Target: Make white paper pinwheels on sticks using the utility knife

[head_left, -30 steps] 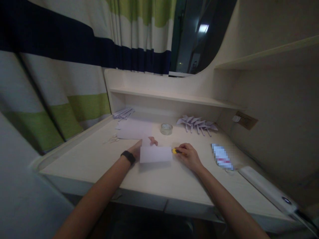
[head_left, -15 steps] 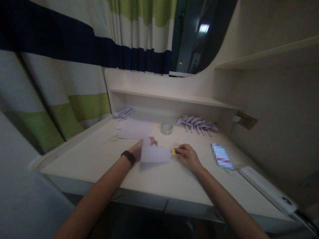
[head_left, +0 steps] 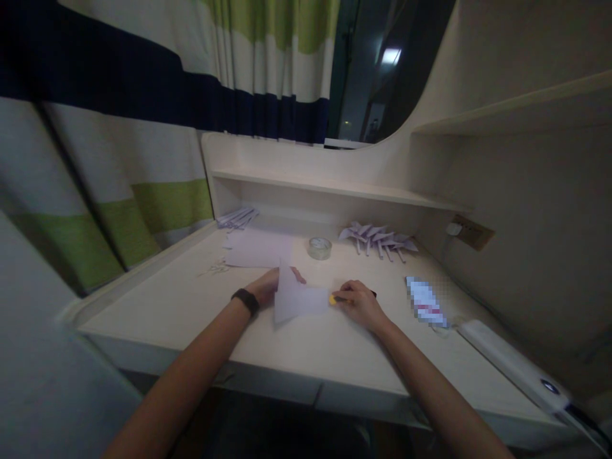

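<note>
On the near side of the clear tape roll (head_left: pixel 320 256), white paper (head_left: pixel 310 301) stretched left to right, its flap (head_left: pixel 285 296) upright where the left hand (head_left: pixel 268 285) held it (finger grip partly hidden). The right hand (head_left: pixel 359 303) pinched a yellow cutter (head_left: pixel 333 299) beside the paper's right end; the cutter ran roughly parallel, tip pointing left.

The raised flap of the folded white paper sheet (head_left: pixel 287 301) hides the middle of the bare left hand (head_left: pixel 266 287). Bare right-hand fingers (head_left: pixel 345 294) cover much of the slim yellow-and-black cutter (head_left: pixel 333 299); the bottom edge crops 2 bare forearms (head_left: pixel 186 363).
</note>
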The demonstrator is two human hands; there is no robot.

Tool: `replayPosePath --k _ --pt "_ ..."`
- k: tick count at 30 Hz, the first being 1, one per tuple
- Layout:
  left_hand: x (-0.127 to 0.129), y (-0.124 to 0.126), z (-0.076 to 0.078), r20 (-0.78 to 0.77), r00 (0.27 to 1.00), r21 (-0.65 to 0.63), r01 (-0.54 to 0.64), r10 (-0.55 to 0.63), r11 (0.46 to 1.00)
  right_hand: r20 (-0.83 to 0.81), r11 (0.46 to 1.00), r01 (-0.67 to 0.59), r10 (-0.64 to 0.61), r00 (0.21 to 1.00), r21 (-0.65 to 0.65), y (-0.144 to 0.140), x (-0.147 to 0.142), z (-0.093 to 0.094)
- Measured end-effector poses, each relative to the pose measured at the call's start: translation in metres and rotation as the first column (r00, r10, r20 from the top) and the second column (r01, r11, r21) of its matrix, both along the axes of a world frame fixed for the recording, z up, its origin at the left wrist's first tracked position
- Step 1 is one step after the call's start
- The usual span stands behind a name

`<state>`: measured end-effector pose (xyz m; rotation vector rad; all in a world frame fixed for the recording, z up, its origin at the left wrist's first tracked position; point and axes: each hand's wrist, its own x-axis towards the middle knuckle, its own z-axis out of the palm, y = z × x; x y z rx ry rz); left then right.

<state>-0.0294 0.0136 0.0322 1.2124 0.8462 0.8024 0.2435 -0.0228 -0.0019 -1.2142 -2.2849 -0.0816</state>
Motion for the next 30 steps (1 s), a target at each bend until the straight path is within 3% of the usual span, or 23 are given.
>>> replayPosePath --k 2,4,7,10,11,12,14,16,18,22,30 --pt "0.000 0.001 0.001 0.002 0.999 0.001 -0.044 0.044 0.999 0.015 1.000 -0.001 0.001 1.000 -0.011 0.000 0.000 0.000" --pt "-0.001 0.005 0.002 0.006 0.981 0.078 -0.194 0.194 0.978 0.026 1.000 -0.002 0.002 1.000 -0.017 -0.002 -0.001 0.001" --pt "-0.008 0.014 0.004 0.010 0.862 0.249 -0.492 0.506 0.834 0.042 0.999 -0.003 0.005 0.999 -0.032 -0.005 -0.002 0.002" --pt "-0.015 0.018 0.004 -0.004 0.765 0.395 -0.591 0.644 0.703 0.069 0.999 -0.005 0.009 0.998 -0.047 -0.009 -0.004 0.005" --pt "-0.016 0.016 0.003 -0.055 0.740 0.532 -0.546 0.670 0.647 0.077 0.999 -0.006 0.010 0.997 -0.050 -0.010 -0.005 0.006" --pt "-0.015 0.012 0.001 -0.122 0.744 0.672 -0.425 0.657 0.607 0.083 0.999 -0.006 0.011 0.997 -0.054 -0.011 -0.005 0.007" --pt "-0.010 0.000 -0.005 -0.359 0.784 0.815 -0.001 0.506 0.580 0.087 0.998 -0.010 0.015 0.996 -0.063 -0.012 -0.006 0.009" --pt "-0.003 -0.013 -0.013 -0.556 0.708 0.806 0.331 0.436 0.490 0.084 0.998 -0.010 0.015 0.996 -0.069 -0.014 -0.007 0.010" --pt "0.004 -0.025 -0.021 -0.675 0.589 0.735 0.480 0.445 0.479 0.083 0.997 -0.010 0.016 0.996 -0.072 -0.015 -0.008 0.011" --pt "0.013 -0.033 -0.030 -0.750 0.467 0.661 0.539 0.469 0.521 0.094 0.997 -0.010 0.017 0.995 -0.073 -0.017 -0.009 0.012" --pt "0.017 -0.035 -0.029 -0.753 0.422 0.657 0.527 0.505 0.539 0.120 0.994 -0.021 0.034 0.992 -0.104 -0.022 -0.005 0.017"
